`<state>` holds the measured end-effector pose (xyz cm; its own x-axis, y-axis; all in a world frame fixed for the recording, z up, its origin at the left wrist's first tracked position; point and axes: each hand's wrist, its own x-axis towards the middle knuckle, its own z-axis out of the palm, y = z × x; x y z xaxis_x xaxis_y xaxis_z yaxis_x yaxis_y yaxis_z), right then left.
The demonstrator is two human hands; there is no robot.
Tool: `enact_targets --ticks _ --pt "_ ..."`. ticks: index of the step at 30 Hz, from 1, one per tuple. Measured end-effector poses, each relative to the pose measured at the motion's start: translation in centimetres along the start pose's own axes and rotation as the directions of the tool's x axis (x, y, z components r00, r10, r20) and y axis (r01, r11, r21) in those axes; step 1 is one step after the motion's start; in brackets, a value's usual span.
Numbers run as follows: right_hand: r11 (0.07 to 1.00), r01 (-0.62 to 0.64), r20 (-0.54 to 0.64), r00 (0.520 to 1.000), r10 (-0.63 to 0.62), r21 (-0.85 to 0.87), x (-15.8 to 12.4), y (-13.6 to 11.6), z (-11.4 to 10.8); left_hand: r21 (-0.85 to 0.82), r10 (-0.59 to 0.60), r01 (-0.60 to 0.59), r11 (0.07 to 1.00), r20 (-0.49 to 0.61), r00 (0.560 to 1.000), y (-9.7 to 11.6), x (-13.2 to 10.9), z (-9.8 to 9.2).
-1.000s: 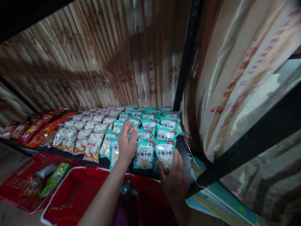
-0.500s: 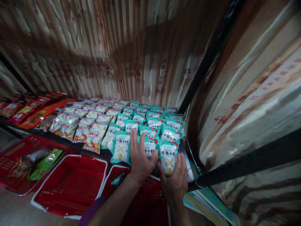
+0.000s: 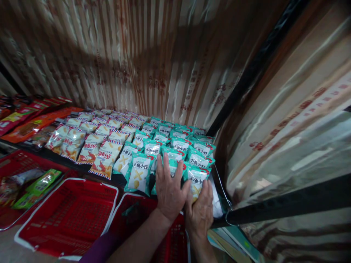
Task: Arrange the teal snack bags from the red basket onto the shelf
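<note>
Rows of teal and white snack bags (image 3: pixel 140 174) lean on a dark shelf (image 3: pixel 55 156). My left hand (image 3: pixel 171 191) lies with fingers spread over a teal bag in the front row, hiding much of it. Beside it, my right hand (image 3: pixel 200 206) rests on the lower part of the front bag at the right end (image 3: pixel 197 179), its fingers apart and the thumb near my left thumb. Neither hand is wrapped round a bag. White bags with red print (image 3: pixel 105 157) stand in rows to the left of the teal ones.
Red baskets (image 3: pixel 68 215) with white rims stand below the shelf; the left one holds green packets (image 3: pixel 41 184). Orange and red bags (image 3: pixel 35 124) lie at the far left. Black posts (image 3: pixel 246 76) and patterned plastic sheeting (image 3: pixel 153 54) enclose the shelf; a wire hangs at the right.
The view has shifted, so shelf and baskets sit further left. My right hand has moved closer to my left and onto the front of the end bag. My left hand's fingers have spread.
</note>
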<state>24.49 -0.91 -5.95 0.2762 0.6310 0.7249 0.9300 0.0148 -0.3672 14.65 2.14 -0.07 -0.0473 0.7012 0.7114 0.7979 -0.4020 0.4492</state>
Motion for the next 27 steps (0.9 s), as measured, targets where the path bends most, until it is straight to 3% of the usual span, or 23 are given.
enact_targets --ticks 5,11,15,17,20,22,24,27 --pt "1.000 -0.010 -0.011 1.000 0.010 0.001 -0.1 -0.1 0.1 0.047 0.131 -0.129 0.990 -0.043 0.990 -0.4 -2.7 1.0" --pt "0.994 -0.022 0.087 0.996 0.013 0.107 -0.5 0.7 -0.2 0.085 0.195 -0.199 0.976 0.049 0.979 -1.4 -4.1 1.3" --pt "0.974 -0.022 0.216 0.976 -0.028 0.227 -0.9 1.3 -1.6 0.080 0.206 -0.206 0.975 0.008 0.979 -1.5 -4.3 1.7" --pt "0.969 0.044 0.167 0.982 -0.086 0.241 -0.2 1.1 -2.9 0.073 0.203 -0.201 0.977 -0.017 0.979 -1.6 -4.4 2.0" --pt "0.952 0.232 -0.022 0.972 -0.232 0.199 3.1 -0.3 -4.5 0.073 0.200 -0.199 0.977 -0.007 0.980 -1.6 -4.6 2.2" --pt "0.940 0.281 -0.041 0.959 -0.279 0.195 6.8 -1.4 -4.5 0.062 0.196 -0.195 0.979 -0.005 0.981 -1.6 -4.6 2.2" --pt "0.933 0.313 0.036 0.946 -0.324 0.179 11.2 -2.3 -3.1 0.044 0.194 -0.194 0.980 -0.011 0.981 -1.6 -4.5 2.1" --pt "0.949 0.314 0.213 0.928 -0.307 -0.002 17.1 -3.0 0.3 0.027 0.191 -0.191 0.981 -0.013 0.981 -1.7 -4.4 1.9"
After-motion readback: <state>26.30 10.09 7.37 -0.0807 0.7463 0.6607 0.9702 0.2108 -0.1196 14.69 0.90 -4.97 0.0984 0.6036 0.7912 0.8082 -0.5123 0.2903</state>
